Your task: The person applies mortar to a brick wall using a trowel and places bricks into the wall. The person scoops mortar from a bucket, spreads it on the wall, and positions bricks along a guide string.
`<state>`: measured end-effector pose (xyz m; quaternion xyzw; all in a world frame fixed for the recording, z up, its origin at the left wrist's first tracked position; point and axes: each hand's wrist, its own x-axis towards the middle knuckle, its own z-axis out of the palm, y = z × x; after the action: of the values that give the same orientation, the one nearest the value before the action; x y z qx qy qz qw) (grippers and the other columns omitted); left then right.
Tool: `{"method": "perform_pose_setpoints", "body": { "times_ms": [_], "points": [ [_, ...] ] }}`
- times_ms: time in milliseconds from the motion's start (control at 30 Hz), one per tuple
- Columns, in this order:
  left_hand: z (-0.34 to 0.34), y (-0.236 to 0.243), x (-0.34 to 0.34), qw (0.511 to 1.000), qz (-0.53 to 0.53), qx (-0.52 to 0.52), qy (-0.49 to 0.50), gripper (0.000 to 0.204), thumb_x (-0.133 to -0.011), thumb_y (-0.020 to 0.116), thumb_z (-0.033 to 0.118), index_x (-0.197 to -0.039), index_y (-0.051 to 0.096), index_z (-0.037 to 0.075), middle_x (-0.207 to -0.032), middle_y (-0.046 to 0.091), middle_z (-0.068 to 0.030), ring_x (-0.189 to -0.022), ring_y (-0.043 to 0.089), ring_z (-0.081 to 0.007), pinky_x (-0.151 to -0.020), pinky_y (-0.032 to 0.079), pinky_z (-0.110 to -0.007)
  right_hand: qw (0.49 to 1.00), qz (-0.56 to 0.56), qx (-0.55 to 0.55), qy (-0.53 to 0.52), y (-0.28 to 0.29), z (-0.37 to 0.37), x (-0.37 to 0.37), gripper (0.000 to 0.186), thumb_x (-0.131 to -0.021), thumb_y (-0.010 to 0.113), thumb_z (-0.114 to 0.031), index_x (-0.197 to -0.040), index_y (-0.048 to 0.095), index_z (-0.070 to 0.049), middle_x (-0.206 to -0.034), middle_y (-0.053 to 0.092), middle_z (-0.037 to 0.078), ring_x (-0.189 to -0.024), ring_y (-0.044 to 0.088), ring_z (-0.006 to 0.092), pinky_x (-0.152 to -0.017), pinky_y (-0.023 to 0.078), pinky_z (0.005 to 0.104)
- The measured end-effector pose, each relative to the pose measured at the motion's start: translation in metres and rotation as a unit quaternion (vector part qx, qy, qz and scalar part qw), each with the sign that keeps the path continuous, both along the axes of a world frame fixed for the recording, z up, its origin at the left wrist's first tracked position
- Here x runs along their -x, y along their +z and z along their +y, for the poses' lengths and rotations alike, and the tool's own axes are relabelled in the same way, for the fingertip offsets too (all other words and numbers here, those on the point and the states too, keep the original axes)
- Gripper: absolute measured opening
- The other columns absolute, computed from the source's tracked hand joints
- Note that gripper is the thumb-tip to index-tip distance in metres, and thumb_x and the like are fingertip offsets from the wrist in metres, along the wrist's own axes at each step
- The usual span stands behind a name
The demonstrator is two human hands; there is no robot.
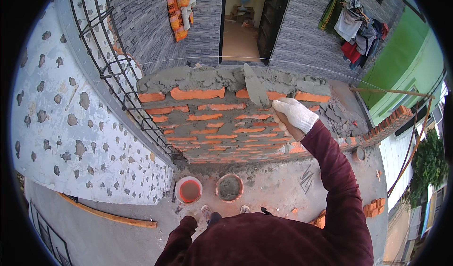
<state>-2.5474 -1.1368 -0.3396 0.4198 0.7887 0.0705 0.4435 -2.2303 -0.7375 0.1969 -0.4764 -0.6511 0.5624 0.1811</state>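
Observation:
My right hand (293, 115), in a white knitted glove, is closed around the handle of a pointed trowel (255, 87). The mortar-smeared blade points away from me and lies over the top course of a brick wall (214, 107). Wet grey mortar (188, 78) covers the wall's top in a rough, uneven layer, and orange bricks show along the face beneath it. Down at the lower edge, my left sleeve (181, 230) hangs beside my body; the left hand itself does not show.
A thin string (198, 58) stretches above the wall. Upright rebar (118, 70) stands at its left end. By my feet are a bucket of reddish water (202, 190) and a mortar bucket (241, 181). Loose bricks (374, 208) lie at right, a wooden plank (113, 217) at left.

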Motion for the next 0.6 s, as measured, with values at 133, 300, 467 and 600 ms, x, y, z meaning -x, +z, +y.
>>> {"method": "perform_pose_setpoints", "body": {
  "times_ms": [133, 300, 467, 600],
  "points": [
    [0.017, -0.045, 0.063, 0.982, 0.058, -0.141, -0.112, 0.045, -0.095, 0.059, 0.041, -0.125, 0.071, 0.01, -0.127, 0.068, -0.0242, -0.124, 0.061, -0.04, -0.103, 0.049, -0.047, 0.981, -0.16, -0.103, 0.036, 0.016, -0.005, 0.037, 0.041, -0.107, 0.047, -0.036, -0.101, 0.06, 0.003, -0.073, 0.062, 0.009, -0.058, 0.062, 0.0186, -0.054, 0.054, 0.0376],
    [0.031, -0.046, 0.101, 0.996, 0.009, -0.074, -0.055, 0.043, -0.093, 0.064, 0.038, -0.125, 0.07, 0.01, -0.118, 0.072, -0.0238, -0.115, 0.067, -0.0407, -0.094, 0.052, -0.047, 0.852, -0.378, -0.359, 0.046, -0.003, -0.013, 0.021, 0.041, -0.104, 0.049, -0.032, -0.109, 0.061, 0.007, -0.089, 0.07, 0.025, -0.084, 0.071, 0.0401, -0.078, 0.056, 0.0468],
    [0.033, -0.019, 0.13, 0.993, 0.046, -0.044, -0.103, 0.04, -0.094, 0.063, 0.038, -0.12, 0.071, 0.009, -0.113, 0.072, -0.0253, -0.11, 0.068, -0.0415, -0.089, 0.053, -0.046, 0.864, -0.353, -0.358, -0.028, -0.032, -0.014, -0.024, 0.039, -0.103, 0.052, -0.032, -0.108, 0.062, 0.005, -0.092, 0.07, 0.028, -0.09, 0.071, 0.043, -0.081, 0.054, 0.049],
    [0.033, -0.01, 0.152, 0.991, -0.019, -0.077, -0.111, 0.044, -0.096, 0.059, 0.045, -0.12, 0.073, 0.01, -0.114, 0.072, -0.0249, -0.112, 0.068, -0.0421, -0.093, 0.052, -0.049, 0.867, -0.304, -0.36, -0.162, -0.045, -0.045, -0.015, 0.035, -0.103, 0.056, -0.029, -0.109, 0.061, 0.005, -0.082, 0.068, 0.027, -0.085, 0.071, 0.0431, -0.072, 0.055, 0.0479]
  ]
}}
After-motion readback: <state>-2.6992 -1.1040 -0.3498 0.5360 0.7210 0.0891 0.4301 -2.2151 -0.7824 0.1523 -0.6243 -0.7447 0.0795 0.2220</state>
